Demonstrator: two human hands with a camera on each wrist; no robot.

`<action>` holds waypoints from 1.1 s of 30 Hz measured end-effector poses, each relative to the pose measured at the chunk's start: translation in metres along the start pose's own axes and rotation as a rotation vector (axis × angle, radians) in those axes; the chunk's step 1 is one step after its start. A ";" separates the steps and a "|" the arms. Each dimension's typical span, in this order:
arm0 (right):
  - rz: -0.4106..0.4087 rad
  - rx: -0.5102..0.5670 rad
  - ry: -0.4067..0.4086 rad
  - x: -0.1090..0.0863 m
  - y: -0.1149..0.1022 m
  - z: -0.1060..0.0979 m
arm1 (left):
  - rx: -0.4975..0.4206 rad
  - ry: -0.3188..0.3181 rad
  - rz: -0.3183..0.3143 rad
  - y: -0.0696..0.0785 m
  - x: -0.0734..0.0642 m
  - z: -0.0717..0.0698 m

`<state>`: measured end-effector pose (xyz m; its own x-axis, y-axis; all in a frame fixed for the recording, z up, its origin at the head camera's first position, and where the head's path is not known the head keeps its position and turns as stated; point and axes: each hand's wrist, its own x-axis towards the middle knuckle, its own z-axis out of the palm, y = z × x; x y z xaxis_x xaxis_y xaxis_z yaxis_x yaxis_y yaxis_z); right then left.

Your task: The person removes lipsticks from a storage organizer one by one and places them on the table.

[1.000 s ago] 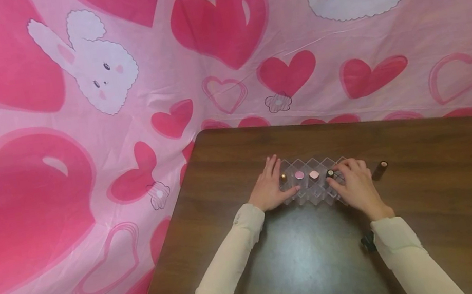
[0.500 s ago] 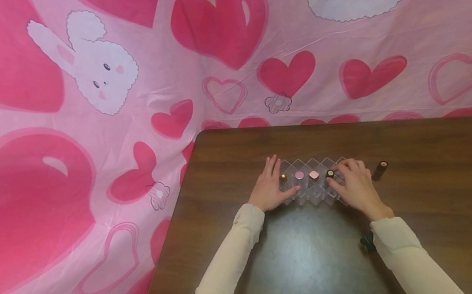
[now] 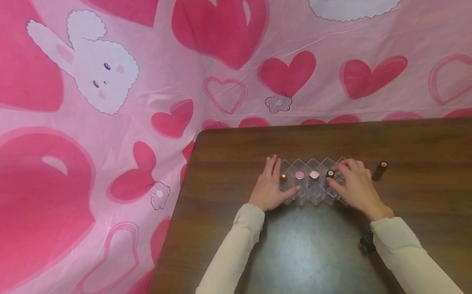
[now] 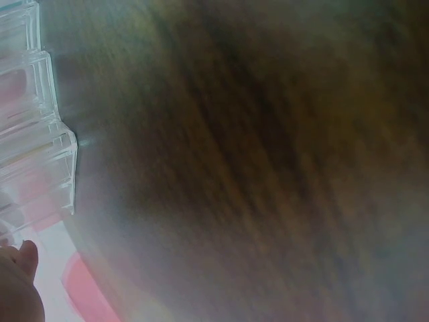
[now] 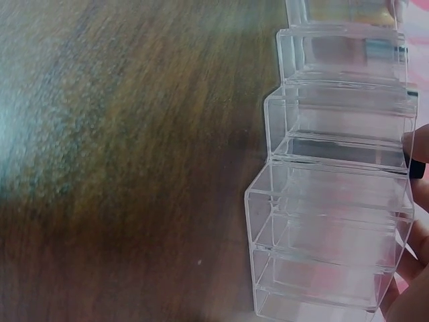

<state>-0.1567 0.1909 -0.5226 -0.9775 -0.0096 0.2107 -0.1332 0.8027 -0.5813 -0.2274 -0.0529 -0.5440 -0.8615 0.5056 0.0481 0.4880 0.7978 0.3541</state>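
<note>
A clear acrylic lipstick organizer (image 3: 316, 196) with diamond-shaped compartments stands on the table. Across its left end my left hand (image 3: 267, 189) rests with straight fingers, the thumb along the near side. My right hand (image 3: 357, 186) pinches the top of a black lipstick (image 3: 330, 173) between thumb and fingers; the tube sits in a right-hand compartment. To its left, a gold-topped (image 3: 284, 177), a pinkish-purple (image 3: 299, 175) and a pale pink lipstick (image 3: 313, 175) stand in other compartments. In the right wrist view the dark tube (image 5: 417, 168) shows through the clear organizer walls (image 5: 268, 134).
Right of the organizer, another dark lipstick tube (image 3: 380, 170) stands on the brown wooden table (image 3: 457, 182). A small black object (image 3: 367, 242) is beside my right cuff. Pink heart-patterned cloth (image 3: 226, 91) hangs behind and to the left of the table.
</note>
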 end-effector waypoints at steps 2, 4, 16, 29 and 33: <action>0.000 0.001 0.005 0.000 -0.001 0.000 | 0.000 0.001 -0.003 0.000 0.000 0.001; 0.000 0.005 0.009 0.000 -0.001 -0.001 | -0.003 0.004 -0.006 0.000 0.000 0.001; -0.006 0.007 0.039 -0.001 -0.003 -0.003 | -0.013 -0.002 -0.013 0.001 -0.001 0.000; -0.005 0.054 0.052 -0.002 -0.004 -0.007 | -0.017 0.013 -0.009 0.002 0.000 -0.001; -0.003 0.070 0.045 -0.003 -0.005 -0.009 | -0.021 0.026 -0.003 0.001 0.000 0.000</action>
<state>-0.1521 0.1922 -0.5133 -0.9689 0.0158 0.2470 -0.1492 0.7591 -0.6336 -0.2270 -0.0518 -0.5437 -0.8662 0.4945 0.0711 0.4828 0.7920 0.3736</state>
